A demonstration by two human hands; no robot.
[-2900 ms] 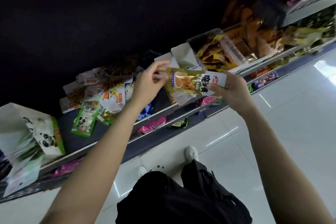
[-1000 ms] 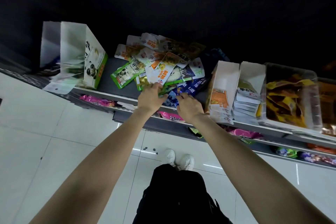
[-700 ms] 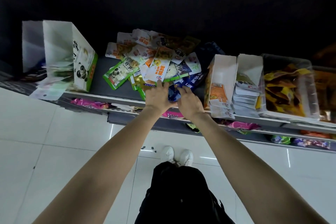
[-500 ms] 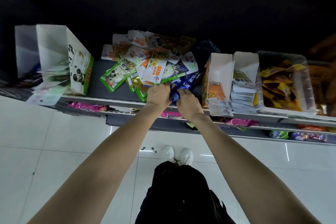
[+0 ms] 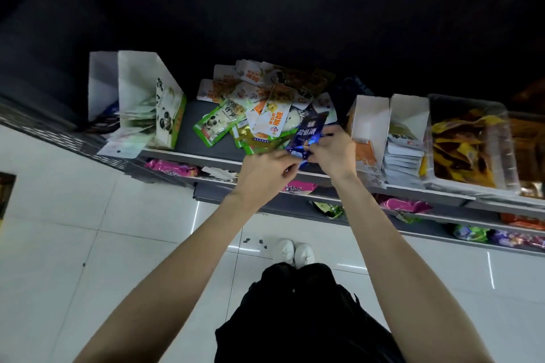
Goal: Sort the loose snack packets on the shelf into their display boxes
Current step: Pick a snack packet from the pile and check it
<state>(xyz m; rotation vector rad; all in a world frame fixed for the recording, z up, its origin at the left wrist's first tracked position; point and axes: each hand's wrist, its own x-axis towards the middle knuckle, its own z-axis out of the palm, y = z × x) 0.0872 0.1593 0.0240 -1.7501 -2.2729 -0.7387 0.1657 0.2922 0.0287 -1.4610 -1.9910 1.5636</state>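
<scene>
Blue packet (image 5: 306, 135) now lifted, both hands gripping

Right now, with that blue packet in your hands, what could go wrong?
The blue packet is held right above the loose pile, which reaches the shelf edge, so a nudge from either hand might push packets onto the floor. I also see no matching blue box, so it may get misfiled.

Glossy white floor tiles (image 5: 88, 259) with thin grout lines, streaked by bright light reflections. Grey metal shelving (image 5: 436, 216) in stepped tiers along the far side. Darkness above and behind. Small dark specks (image 5: 253, 241) scattered on one tile.
</scene>
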